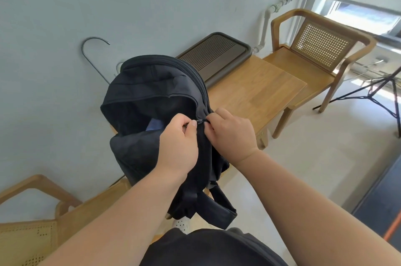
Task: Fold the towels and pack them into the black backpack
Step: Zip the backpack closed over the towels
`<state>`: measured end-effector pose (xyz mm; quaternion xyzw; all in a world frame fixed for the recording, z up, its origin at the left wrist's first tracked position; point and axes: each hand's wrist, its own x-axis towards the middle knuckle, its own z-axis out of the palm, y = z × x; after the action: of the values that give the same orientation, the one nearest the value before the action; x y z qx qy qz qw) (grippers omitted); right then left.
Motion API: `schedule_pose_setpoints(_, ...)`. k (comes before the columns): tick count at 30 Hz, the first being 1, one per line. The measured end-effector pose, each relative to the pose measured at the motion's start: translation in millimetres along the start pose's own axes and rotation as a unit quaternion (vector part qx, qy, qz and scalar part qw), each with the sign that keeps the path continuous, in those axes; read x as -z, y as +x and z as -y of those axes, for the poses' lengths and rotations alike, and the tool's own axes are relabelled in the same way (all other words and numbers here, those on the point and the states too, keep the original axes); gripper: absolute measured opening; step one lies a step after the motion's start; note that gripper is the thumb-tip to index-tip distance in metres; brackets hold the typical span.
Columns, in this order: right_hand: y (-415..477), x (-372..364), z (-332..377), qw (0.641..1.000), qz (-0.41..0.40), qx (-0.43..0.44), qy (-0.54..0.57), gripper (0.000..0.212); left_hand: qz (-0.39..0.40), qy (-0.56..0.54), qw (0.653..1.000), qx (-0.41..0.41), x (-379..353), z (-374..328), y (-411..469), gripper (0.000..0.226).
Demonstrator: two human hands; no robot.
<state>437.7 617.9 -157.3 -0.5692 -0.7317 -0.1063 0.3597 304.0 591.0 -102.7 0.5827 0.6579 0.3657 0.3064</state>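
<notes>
The black backpack (152, 92) stands on the wooden table (260, 90), its main compartment gaping open towards me. A bit of blue towel (155, 125) shows inside the opening. My left hand (179, 146) pinches the zipper pull (199, 122) at the right end of the opening. My right hand (233, 130) grips the backpack fabric right beside the zipper, touching the left hand's fingertips. The backpack's straps (219, 207) hang over the table's near edge.
A dark ribbed tray (219, 55) lies at the back of the table by the wall. Wooden cane chairs stand at the right (321, 49) and lower left (32, 222). A metal hook (91, 55) leans on the wall. A tripod leg (379, 92) stands at the far right.
</notes>
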Motion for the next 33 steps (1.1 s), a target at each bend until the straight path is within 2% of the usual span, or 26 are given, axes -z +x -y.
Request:
schedule_pose_setpoints(5,-0.4,1.4,8.5,1.000,-0.006,-0.011,-0.002,0.034,-0.024,-0.041,0.999,0.015,5.0,1.1,-1.3,0.019)
schedule_pose_setpoints(11,7.3,6.1,27.6,1.000,-0.005,-0.006,0.006,0.031,-0.049,0.068,0.995,-0.049,14.7,1.8,-1.6,0.015)
schedule_pose_setpoints(15,9.6,5.0,32.4,1.000,0.004,0.005,0.011,0.032,-0.078,0.043,0.995,-0.053,15.6,6.4,-4.0,0.015)
schedule_pose_setpoints(20,4.2,7.9,22.1,0.999,0.010,0.040,0.012,0.029,-0.038,0.090,0.989,-0.109,38.1,5.4,6.2,0.016)
schedule_pose_setpoints(25,3.4,5.2,3.8,0.999,0.030,0.023,0.019,0.030,-0.020,0.162,0.975,-0.154,75.1,-12.0,19.1,0.019)
schedule_pose_setpoints(28,3.5,11.7,-5.2,0.995,0.070,-0.018,0.062,0.026,0.011,0.184,0.971,-0.153,86.7,-14.8,16.9,0.019)
schedule_pose_setpoints(30,11.2,23.9,3.6,0.983,0.098,-0.040,0.148,0.025,0.024,0.161,0.975,-0.150,89.2,-16.3,13.9,0.018)
schedule_pose_setpoints(32,25.8,37.6,21.3,0.967,0.123,-0.019,0.221,0.031,0.033,0.147,0.975,-0.162,89.7,-19.5,12.4,0.017)
schedule_pose_setpoints(33,33.2,42.6,29.8,0.965,0.139,0.011,0.221,0.033,0.038,0.147,0.973,-0.172,89.1,-21.3,11.6,0.017)
